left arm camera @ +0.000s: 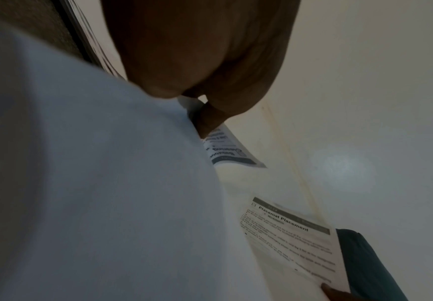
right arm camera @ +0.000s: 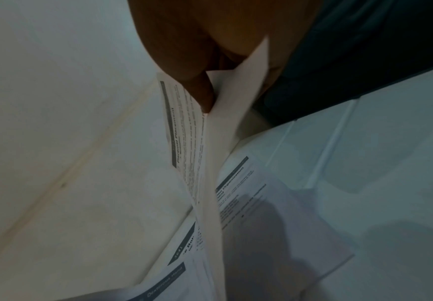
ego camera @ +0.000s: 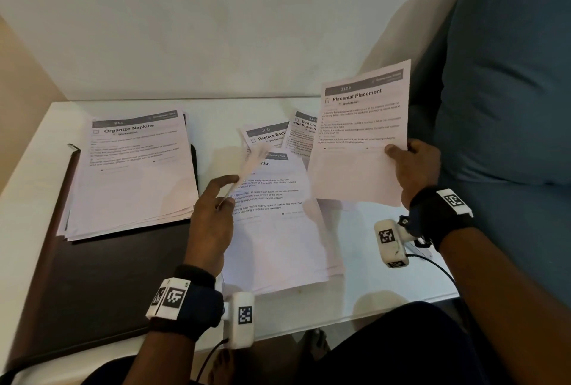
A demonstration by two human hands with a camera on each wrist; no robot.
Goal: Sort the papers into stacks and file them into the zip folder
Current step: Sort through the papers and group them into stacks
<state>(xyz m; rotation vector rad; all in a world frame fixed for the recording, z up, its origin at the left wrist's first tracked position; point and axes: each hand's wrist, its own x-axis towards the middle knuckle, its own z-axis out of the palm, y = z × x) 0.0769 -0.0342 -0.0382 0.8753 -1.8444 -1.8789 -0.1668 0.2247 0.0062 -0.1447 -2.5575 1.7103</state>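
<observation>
Right hand (ego camera: pixel 414 165): grip pinching the "Placemat Placement" sheet (ego camera: pixel 361 131) at its lower right edge, thumb on the printed face, sheet raised clear of the desk (ego camera: pixel 386 285).
Left hand (ego camera: pixel 213 218): grip pinching a motion-blurred sheet (ego camera: pixel 250 165), lifted over the loose papers (ego camera: pixel 275 230) at desk centre.
"Organize Napkins" stack (ego camera: pixel 133 171): lies on the far part of the dark zip folder (ego camera: pixel 99 285), at desk left.
"Replace Bottle" sheet (ego camera: pixel 267 134): behind the loose papers, partly covered.
Blue cushion (ego camera: pixel 509 75): at right.
</observation>
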